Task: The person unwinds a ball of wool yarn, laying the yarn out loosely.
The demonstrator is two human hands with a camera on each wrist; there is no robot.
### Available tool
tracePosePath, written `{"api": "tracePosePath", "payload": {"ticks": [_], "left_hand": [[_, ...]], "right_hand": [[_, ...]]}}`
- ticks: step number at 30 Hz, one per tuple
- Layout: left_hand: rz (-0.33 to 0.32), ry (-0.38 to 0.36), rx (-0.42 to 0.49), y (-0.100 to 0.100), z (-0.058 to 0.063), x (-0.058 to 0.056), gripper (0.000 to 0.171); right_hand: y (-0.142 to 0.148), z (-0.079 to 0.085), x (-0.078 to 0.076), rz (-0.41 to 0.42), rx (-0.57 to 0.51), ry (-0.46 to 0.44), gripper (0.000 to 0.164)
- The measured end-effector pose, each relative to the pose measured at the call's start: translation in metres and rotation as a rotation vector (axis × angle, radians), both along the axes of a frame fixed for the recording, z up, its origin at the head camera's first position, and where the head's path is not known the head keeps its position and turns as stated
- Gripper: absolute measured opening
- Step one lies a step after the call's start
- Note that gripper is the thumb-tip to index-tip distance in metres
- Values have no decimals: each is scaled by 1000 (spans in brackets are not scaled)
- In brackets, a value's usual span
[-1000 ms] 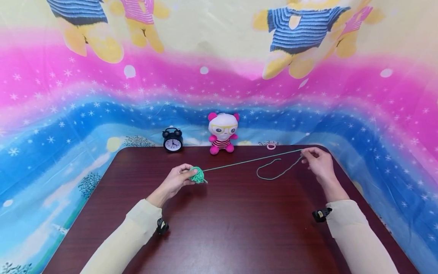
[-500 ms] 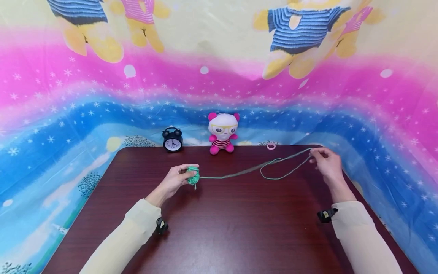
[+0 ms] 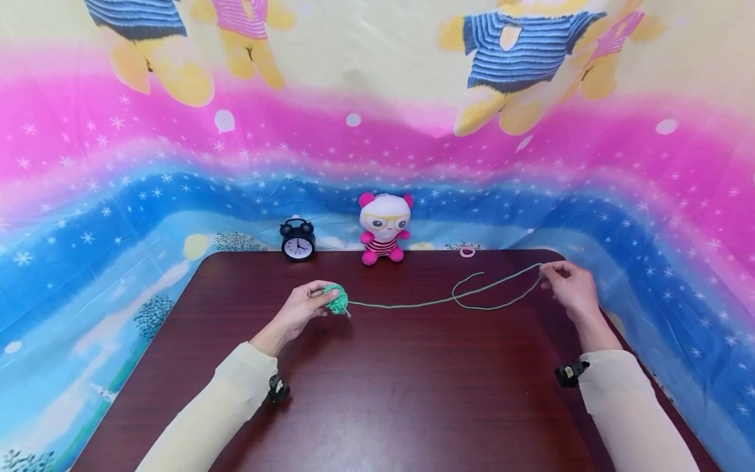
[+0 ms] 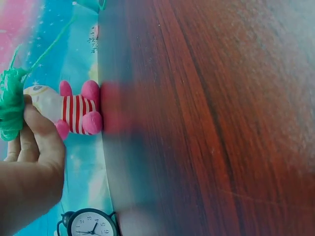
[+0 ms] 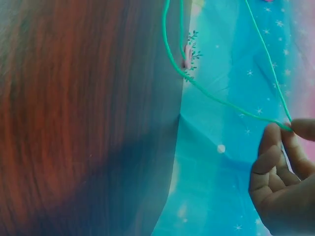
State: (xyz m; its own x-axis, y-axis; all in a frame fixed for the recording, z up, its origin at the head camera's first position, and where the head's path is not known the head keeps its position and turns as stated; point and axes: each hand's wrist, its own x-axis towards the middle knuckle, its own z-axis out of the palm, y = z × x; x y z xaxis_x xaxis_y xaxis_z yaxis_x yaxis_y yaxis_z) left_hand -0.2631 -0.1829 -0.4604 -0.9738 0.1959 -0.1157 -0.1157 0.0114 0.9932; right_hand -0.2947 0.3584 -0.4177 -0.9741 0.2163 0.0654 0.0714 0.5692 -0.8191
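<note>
My left hand [image 3: 302, 305] grips a small ball of green yarn [image 3: 337, 299] between thumb and fingers, above the left-middle of the table. A short tail of yarn pokes out below the ball. From the ball a strand [image 3: 407, 306] runs rightward, sagging a little, to my right hand [image 3: 573, 288]. There the thumb and a fingertip pinch the strand, as the right wrist view also shows. Beyond the pinch, the loose end [image 3: 492, 308] hangs back in a curve toward the left. In the left wrist view the yarn ball [image 4: 12, 104] is partly cut off by the frame edge.
A black alarm clock [image 3: 297, 242] stands at the table's back left. Beside it sits a pink and white panda plush [image 3: 385, 229]. A small pink ring [image 3: 467, 252] lies at the back edge of the brown table [image 3: 413, 393]. A printed cloth [image 3: 330, 164] hangs behind.
My right hand has moved right and slightly down with the strand. The strand between the hands was taut and now sags. The left hand has barely shifted, with the ball turning in it.
</note>
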Motion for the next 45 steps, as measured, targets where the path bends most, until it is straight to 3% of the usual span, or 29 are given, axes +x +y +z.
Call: {"api": "tracePosePath", "payload": {"ticks": [5, 11, 21, 32, 45], "left_hand": [[-18, -18, 69, 3, 3, 2, 37], [-55, -13, 119, 7, 6, 3, 31], [-83, -3, 110, 9, 5, 3, 53], [-85, -17, 103, 13, 5, 4, 27], [-130, 0, 86, 14, 6, 3, 36]], "right_hand": [[2, -6, 0, 97, 137, -64, 49], [-1, -10, 1, 170, 191, -111, 50], [-21, -10, 1, 203, 172, -89, 48], [-56, -10, 4, 296, 93, -84, 45], [-110, -16, 6, 406, 32, -70, 29]]}}
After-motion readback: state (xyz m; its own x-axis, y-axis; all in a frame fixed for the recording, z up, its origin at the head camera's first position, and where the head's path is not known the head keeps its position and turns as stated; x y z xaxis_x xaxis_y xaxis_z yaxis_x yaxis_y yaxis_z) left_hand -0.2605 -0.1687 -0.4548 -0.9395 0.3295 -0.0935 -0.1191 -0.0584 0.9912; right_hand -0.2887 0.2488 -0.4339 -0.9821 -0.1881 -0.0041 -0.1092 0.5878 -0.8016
